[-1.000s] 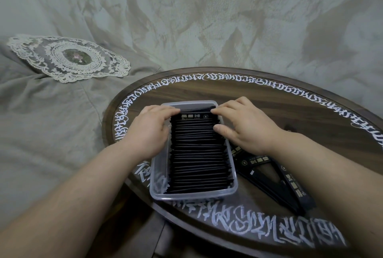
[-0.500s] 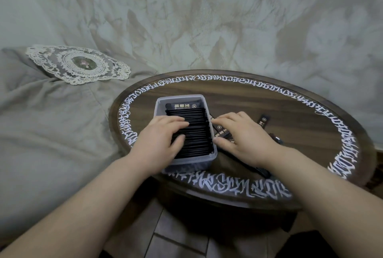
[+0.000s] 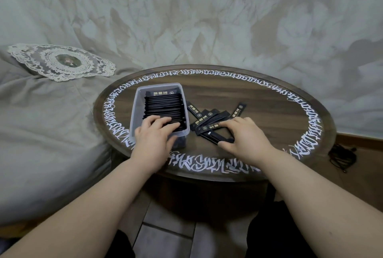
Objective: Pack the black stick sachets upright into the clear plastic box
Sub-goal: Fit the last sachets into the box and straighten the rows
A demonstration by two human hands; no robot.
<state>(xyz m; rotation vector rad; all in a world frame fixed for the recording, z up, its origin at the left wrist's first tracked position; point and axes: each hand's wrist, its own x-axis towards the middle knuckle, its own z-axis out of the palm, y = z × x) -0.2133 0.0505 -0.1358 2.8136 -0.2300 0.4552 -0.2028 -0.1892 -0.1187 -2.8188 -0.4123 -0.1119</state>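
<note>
- Left hand (image 3: 154, 133) flat on packed sachets (image 3: 163, 106) in clear box (image 3: 135, 112); right hand (image 3: 244, 135) grasps loose sachets (image 3: 209, 122) on desk (image 3: 259, 100)
- Judged next: lift them, stand them upright in the box

Both forearms are bare from the bottom edge of the view up to the wrists, with no sleeve showing. The left hand (image 3: 153, 137) and right hand (image 3: 246, 138) wear no gloves, rings, watch or bracelets. Dark clothing shows at 6 o'clock, under the arms.
</note>
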